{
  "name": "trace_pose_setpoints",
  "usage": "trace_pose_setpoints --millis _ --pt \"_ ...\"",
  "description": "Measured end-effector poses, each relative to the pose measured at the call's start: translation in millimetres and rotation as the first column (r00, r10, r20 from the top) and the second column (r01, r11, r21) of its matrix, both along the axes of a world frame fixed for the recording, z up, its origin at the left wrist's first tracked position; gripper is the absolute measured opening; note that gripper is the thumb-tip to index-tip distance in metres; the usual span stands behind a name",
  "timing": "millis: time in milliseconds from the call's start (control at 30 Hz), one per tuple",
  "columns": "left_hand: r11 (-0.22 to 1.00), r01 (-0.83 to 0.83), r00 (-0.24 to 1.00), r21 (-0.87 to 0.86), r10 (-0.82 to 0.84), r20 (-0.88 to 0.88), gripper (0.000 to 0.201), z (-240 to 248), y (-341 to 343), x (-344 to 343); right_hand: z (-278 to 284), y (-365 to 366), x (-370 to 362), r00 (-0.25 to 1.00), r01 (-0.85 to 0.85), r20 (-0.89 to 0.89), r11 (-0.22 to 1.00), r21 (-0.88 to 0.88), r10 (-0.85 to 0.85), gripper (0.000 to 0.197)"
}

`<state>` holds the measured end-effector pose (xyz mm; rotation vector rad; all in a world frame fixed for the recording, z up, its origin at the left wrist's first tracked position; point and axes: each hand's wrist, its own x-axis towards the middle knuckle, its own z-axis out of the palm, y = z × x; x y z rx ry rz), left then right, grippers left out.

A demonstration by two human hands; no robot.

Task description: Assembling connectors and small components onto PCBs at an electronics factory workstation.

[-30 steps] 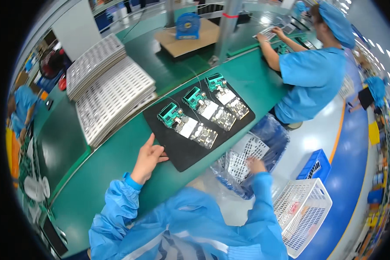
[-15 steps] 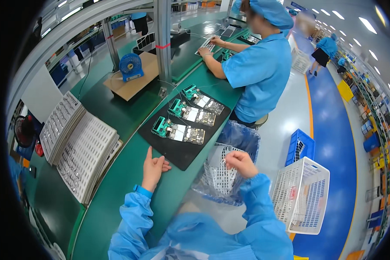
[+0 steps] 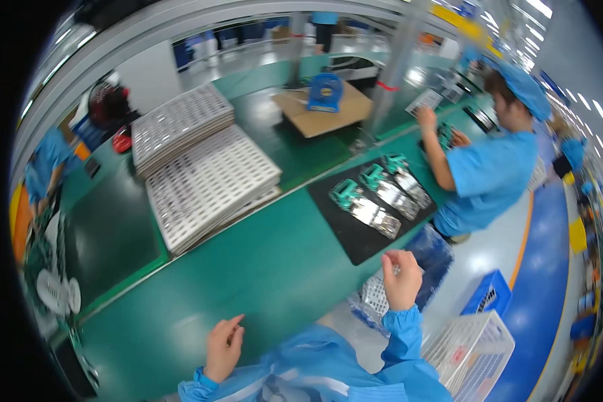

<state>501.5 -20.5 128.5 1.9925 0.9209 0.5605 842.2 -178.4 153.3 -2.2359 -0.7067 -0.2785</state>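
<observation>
My left hand (image 3: 224, 348) is over the near part of the green bench (image 3: 201, 295), with its fingers loosely apart and nothing in them. By the near right corner of a black mat (image 3: 365, 249), my right hand (image 3: 403, 280) has its thumb and fingers curled together in a pinch. Whatever it may hold is too small or blurred to make out. Three circuit boards lie side by side on the mat: a left board (image 3: 376, 216), a middle board (image 3: 396, 199) and a right board (image 3: 412, 187). Each is joined to a green fixture at its far end.
Stacks of white slotted trays (image 3: 211, 184) stand at the left. A blue fan (image 3: 325, 92) sits on cardboard (image 3: 295, 107) behind them. Right of the bench are a lined bin (image 3: 435, 258), a white crate (image 3: 492, 345) and a blue crate (image 3: 487, 293). A co-worker (image 3: 492, 171) works at the far right.
My view has swung left, so the mat and trays appear farther right. My left hand has drawn back from the mat's edge toward me. My right hand is now near the mat's corner.
</observation>
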Motion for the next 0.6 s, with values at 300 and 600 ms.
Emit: trace_pose_setpoints --millis 300,600 --pt "0.822 -0.54 0.84 0.178 0.54 0.058 0.004 -56.6 -38.9 -112.3 -47.3 121.5 -230.8 0.363 -0.881 -0.206 0.407 0.242 0.909 0.011" --pt "0.766 -0.556 0.812 0.324 0.583 0.015 0.006 -61.2 -67.3 -125.0 -96.2 91.9 -296.2 0.109 -0.945 -0.448 0.232 0.231 0.887 0.013"
